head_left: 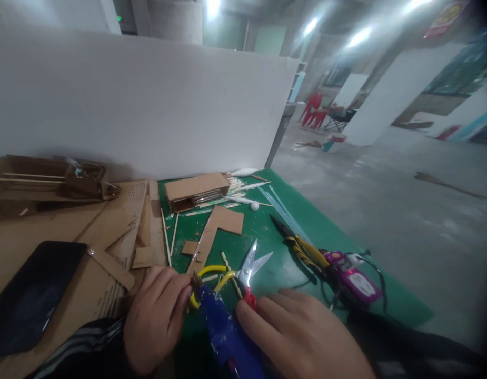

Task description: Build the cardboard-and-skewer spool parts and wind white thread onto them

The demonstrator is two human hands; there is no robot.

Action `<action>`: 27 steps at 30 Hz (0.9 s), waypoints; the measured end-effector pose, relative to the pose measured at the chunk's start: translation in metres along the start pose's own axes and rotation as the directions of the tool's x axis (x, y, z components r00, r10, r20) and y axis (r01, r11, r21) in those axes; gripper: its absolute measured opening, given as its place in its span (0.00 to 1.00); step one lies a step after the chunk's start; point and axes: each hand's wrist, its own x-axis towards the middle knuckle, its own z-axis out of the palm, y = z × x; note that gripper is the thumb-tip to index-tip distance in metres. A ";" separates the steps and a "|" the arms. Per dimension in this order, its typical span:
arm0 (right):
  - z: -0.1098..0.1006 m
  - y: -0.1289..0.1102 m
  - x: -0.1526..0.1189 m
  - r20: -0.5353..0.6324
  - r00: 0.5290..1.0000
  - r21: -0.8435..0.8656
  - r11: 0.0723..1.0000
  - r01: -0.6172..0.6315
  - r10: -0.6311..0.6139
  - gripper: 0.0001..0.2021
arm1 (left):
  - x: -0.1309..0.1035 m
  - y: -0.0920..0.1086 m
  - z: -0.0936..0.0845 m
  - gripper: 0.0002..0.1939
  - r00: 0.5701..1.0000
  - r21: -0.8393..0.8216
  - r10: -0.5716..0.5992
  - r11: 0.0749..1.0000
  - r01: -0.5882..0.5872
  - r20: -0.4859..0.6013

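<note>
My right hand (294, 331) is wrapped around a blue hot glue gun (223, 326), whose body is specked with white. Its tip points away from me, close to the fingertips of my left hand (154, 316). Those left fingers are pressed together; a small dark brown bit shows at their tips, but I cannot make out what they hold. Just beyond them lies an L-shaped cardboard piece (223, 221), its lower end reaching the left fingers. Scissors (249, 266) with yellow and red handles lie with blades apart, partly hidden behind the glue gun and right hand.
Yellow-handled pliers (302, 252) and a purple device with a cable (357, 284) lie right on the green tabletop (282, 205). A cardboard box (198, 189), sticks and glue bits sit behind. At left are a black phone (33, 295), cardboard sheets and another cardboard build (49, 179). A white panel (148, 105) stands behind.
</note>
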 end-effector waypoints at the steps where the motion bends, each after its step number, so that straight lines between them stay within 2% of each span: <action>1: 0.000 0.000 0.000 0.009 1.000 0.002 1.000 -0.006 0.006 0.16 | 0.000 0.000 0.000 0.09 1.000 0.001 0.005 1.000 -0.005 0.002; 15: 0.000 -0.006 -0.007 0.054 0.998 0.009 0.999 -0.032 0.032 0.14 | 0.001 -0.001 0.000 0.08 1.000 0.012 0.026 1.000 -0.026 0.009; 21: 0.001 -0.005 -0.004 0.014 1.000 -0.013 1.000 -0.017 0.017 0.13 | 0.002 0.000 0.000 0.07 0.999 0.025 0.046 0.999 -0.045 -0.027; 27: 0.004 -0.004 -0.004 0.021 0.999 -0.012 1.000 -0.028 0.028 0.15 | 0.000 -0.001 0.000 0.07 1.000 0.002 0.008 1.000 -0.008 -0.004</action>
